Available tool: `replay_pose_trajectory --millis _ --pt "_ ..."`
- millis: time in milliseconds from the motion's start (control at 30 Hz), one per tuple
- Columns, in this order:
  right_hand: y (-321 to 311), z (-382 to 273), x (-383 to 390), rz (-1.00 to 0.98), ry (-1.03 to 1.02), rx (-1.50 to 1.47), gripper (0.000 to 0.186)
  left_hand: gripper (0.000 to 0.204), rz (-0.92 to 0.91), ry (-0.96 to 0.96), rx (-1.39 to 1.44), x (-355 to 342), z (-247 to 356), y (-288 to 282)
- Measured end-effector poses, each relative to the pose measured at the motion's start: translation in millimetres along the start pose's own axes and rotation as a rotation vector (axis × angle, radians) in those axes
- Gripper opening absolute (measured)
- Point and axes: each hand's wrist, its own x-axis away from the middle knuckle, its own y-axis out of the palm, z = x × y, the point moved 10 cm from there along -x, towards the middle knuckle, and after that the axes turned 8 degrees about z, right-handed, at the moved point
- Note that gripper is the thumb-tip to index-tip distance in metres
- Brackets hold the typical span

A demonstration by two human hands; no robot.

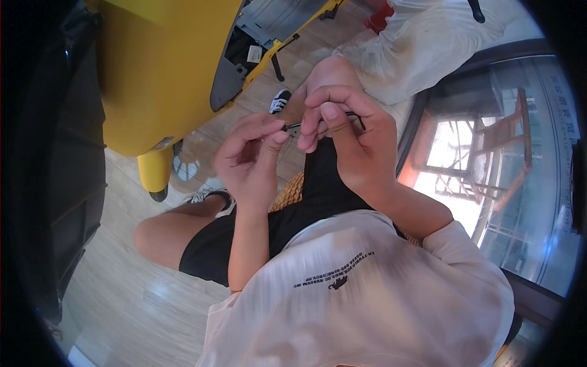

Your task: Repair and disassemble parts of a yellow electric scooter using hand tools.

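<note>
A thin black cord or wire (295, 126) stretches between my two hands in front of my lap. My left hand (249, 153) pinches one end of it between thumb and forefinger. Held by thumb and curled fingers, the rest runs through my right hand (361, 140), and a short bend of it sticks out past the knuckles. A small greyish part shows beside the cord between the hands, too small to name. The fingers of the right hand partly hide the cord.
A large yellow rounded machine body (162, 67) with an open grey compartment (269, 27) stands ahead on the left. Dark material (67, 183) lines the left edge. To the right is a glass panel (520, 165) in a dark frame; white sheeting (422, 49) hangs ahead of it.
</note>
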Motion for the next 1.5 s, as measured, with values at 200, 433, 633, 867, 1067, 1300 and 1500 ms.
replay_pose_trajectory --millis 200,433,633,867,1067,1300,1500 --pt "17 -18 5 -0.231 -0.269 0.166 0.017 0.015 -0.03 0.091 -0.137 1 10 -4" --pt "25 -24 6 -0.445 -0.411 0.35 0.024 0.012 -0.106 -0.189 0.116 2 -25 -5" --pt "33 -30 11 -0.648 -0.625 0.476 0.038 0.012 -0.212 -0.318 0.026 5 -39 -5" --pt "34 -25 7 -0.573 -0.635 0.592 0.023 0.013 -0.192 -0.328 0.002 5 -44 -4" --pt "5 -7 -13 -0.345 -0.351 0.734 0.005 0.011 -0.115 -0.25 -0.023 10 -43 -6" --pt "6 2 1 -0.416 -0.424 0.821 0.005 0.01 -0.08 -0.226 0.027 8 -38 -7" --pt "-1 29 -3 -0.3 0.018 0.468 0.016 0.012 -0.043 -0.127 0.069 9 -25 -11"
